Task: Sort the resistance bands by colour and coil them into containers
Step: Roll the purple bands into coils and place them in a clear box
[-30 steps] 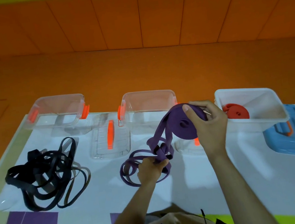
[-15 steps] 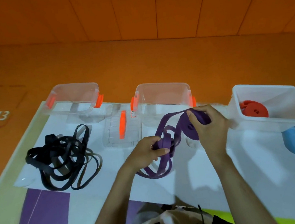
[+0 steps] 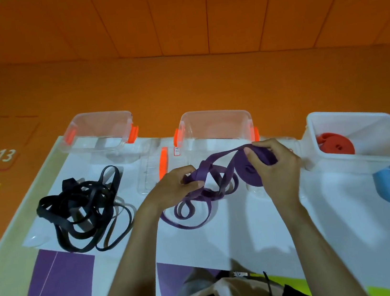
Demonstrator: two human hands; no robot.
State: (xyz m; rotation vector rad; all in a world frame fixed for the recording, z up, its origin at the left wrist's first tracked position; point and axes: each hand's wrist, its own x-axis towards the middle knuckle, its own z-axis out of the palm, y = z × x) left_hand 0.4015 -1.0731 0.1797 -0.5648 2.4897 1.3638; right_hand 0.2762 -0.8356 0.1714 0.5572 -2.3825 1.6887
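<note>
Item: purple band [image 3: 247, 174], half-coiled. My right hand [image 3: 277, 169] grips the roll; my left hand [image 3: 169, 189] pinches the slack beside it (I'd feed it flat and taut).

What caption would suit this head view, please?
Left hand and right hand coil a purple band between tangled black bands and a boxed orange coil.

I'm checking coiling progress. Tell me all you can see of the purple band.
The purple band is a flat, matte, rubbery-looking strap, partly wound. The right hand grips its tight coil, held on edge; the left hand pinches a twisted stretch leading to it. The rest lies in loose loops on the white sheet, before the middle clear tub.
</note>
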